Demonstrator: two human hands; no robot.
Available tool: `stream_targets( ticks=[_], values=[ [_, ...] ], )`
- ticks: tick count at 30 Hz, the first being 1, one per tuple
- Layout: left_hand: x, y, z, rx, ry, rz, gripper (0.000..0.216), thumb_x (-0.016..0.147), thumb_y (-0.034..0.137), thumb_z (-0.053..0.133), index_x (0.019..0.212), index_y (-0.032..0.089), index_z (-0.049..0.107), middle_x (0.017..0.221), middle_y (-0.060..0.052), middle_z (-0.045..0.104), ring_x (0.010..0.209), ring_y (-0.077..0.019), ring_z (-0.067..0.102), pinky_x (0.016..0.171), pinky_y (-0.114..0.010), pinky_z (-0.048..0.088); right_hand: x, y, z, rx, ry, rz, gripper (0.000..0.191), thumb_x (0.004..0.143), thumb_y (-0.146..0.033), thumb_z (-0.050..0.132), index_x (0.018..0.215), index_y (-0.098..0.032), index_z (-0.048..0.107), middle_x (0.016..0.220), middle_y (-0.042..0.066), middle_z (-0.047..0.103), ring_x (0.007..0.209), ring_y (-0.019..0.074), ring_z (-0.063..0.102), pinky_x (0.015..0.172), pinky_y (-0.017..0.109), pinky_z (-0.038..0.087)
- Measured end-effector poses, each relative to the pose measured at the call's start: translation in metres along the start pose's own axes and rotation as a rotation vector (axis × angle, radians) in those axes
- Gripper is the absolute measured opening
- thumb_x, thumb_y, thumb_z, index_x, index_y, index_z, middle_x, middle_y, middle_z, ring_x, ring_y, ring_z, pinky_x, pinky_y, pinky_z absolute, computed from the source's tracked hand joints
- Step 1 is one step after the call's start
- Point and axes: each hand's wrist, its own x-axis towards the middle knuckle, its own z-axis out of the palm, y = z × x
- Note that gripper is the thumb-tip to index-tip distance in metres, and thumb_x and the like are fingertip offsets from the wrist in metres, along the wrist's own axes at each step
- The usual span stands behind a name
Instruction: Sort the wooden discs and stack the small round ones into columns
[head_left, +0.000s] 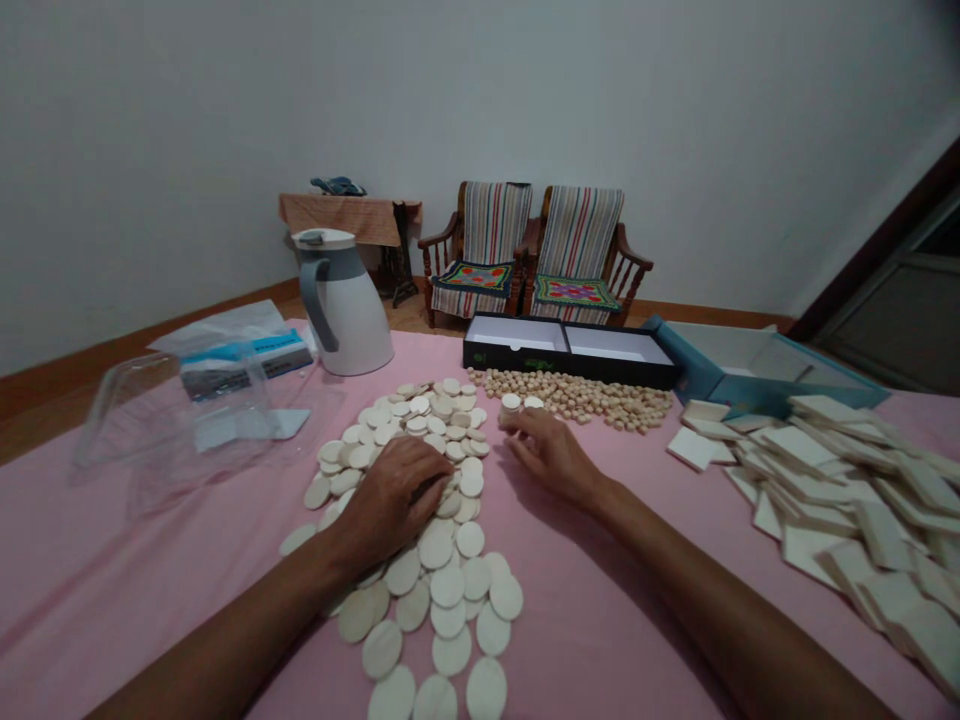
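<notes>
My left hand (pixel 394 497) lies palm down on a spread of pale wooden discs (pixel 442 560) on the pink tablecloth (pixel 150 570), fingers curled over several of them. My right hand (pixel 551 455) rests just right of the discs, its fingertips pinched round a small stack of discs (pixel 511 405) standing upright. A band of small round wooden pieces (pixel 585 395) lies just behind that hand.
A white jug (pixel 341 300) stands at the back left beside a clear plastic container (pixel 176 420). An open black box (pixel 570 348) and a blue box lid (pixel 750 370) sit behind. Square wooden tiles (pixel 847 490) are heaped at right. Two striped chairs (pixel 525 250) stand by the wall.
</notes>
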Motion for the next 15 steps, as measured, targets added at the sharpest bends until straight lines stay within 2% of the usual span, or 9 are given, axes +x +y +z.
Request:
stream_targets(
  ticks=[3,5,7,11,13,15],
  values=[
    [-0.001,0.0,0.0,0.002,0.008,-0.002,0.016,0.088,0.018,0.049,0.089,0.017,0.064,0.084,-0.007,0.066,0.084,-0.0192,0.057,0.081,-0.037,0.045,-0.002,-0.016,0.019,0.072,-0.104,-0.143,0.029,0.09,-0.014,0.044,0.116,-0.02,0.057,0.115,0.01,0.061,0.106,0.0197,0.052,0.09,0.036,0.039],
    [-0.001,0.0,0.0,0.003,0.007,-0.003,0.016,0.088,0.017,0.048,0.09,0.017,0.064,0.084,-0.007,0.066,0.084,-0.0193,0.057,0.081,-0.037,0.044,-0.004,-0.02,0.028,0.042,-0.149,-0.153,0.036,0.092,-0.015,0.042,0.126,-0.022,0.05,0.129,0.011,0.054,0.116,0.0207,0.048,0.095,0.039,0.037],
    [-0.001,-0.001,0.0,0.0,0.004,-0.003,0.015,0.089,0.017,0.048,0.09,0.017,0.064,0.084,-0.007,0.065,0.084,-0.0193,0.057,0.081,-0.037,0.044,-0.005,-0.02,0.031,0.016,-0.169,-0.138,0.038,0.092,-0.015,0.041,0.129,-0.022,0.047,0.133,0.013,0.051,0.119,0.0212,0.045,0.096,0.04,0.036],
    [0.0,-0.001,0.0,-0.009,-0.007,-0.001,0.015,0.089,0.017,0.048,0.09,0.017,0.063,0.083,-0.006,0.065,0.084,-0.0194,0.057,0.081,-0.037,0.043,-0.006,-0.021,0.019,0.019,-0.165,-0.068,0.027,0.082,-0.004,0.045,0.101,-0.018,0.058,0.108,0.009,0.061,0.102,0.0189,0.052,0.087,0.034,0.039],
    [0.0,-0.001,0.001,-0.005,-0.014,-0.003,0.015,0.088,0.016,0.048,0.09,0.017,0.063,0.083,-0.006,0.065,0.084,-0.0195,0.056,0.081,-0.037,0.043,-0.005,-0.021,0.007,0.014,-0.22,-0.056,0.023,0.074,-0.001,0.048,0.085,-0.017,0.058,0.094,0.006,0.062,0.091,0.0176,0.053,0.081,0.031,0.04],
    [-0.001,-0.001,0.001,0.001,-0.011,-0.004,0.014,0.088,0.016,0.049,0.089,0.017,0.063,0.083,-0.006,0.065,0.083,-0.0194,0.057,0.08,-0.037,0.043,-0.003,-0.02,-0.006,0.015,-0.281,-0.043,0.019,0.07,-0.001,0.05,0.078,-0.017,0.058,0.086,0.004,0.061,0.083,0.0163,0.053,0.076,0.028,0.039]
  ],
)
